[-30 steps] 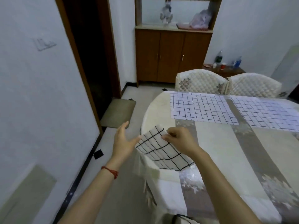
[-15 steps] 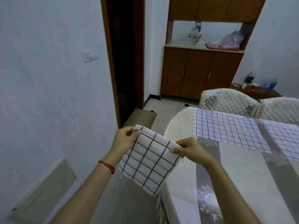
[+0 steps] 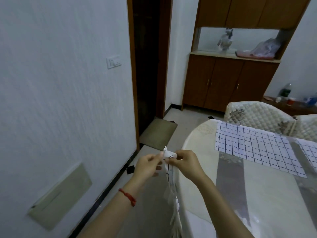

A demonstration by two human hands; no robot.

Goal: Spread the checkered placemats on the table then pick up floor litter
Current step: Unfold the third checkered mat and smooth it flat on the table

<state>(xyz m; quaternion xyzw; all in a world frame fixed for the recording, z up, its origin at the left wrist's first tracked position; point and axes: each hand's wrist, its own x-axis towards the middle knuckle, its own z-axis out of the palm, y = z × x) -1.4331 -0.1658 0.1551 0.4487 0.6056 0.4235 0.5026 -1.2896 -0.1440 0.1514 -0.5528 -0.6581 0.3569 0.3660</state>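
We hold the folded checkered placemat (image 3: 169,167) in front of us, off the near left corner of the tabletop (image 3: 197,140), above the floor. Our left hand (image 3: 147,166) and right hand (image 3: 186,163) are close together at the top of the cloth, each grip closed in a pinch on its upper edge, thumbs against curled fingers. The cloth is bunched between the two pinches and the rest hangs straight down, so its long axis runs vertically, with the top corner poking up between our hands and the free end pointing at the floor. We see it nearly edge-on, so the fold lines are hard to read.

The step in hand looks like opening this mat so it can be laid down. To do it well, we should find two separate corners of one edge, one per hand, then draw our hands apart until that edge is taut and the mat falls open flat. After that we should carry it over the tabletop and lower the far edge first, square with the spread placemat (image 3: 257,148) that already lies flat on the far side, in front of the quilted chair (image 3: 257,114). A dark scrap (image 3: 130,169) lies on the floor by the wall, likely litter for later.
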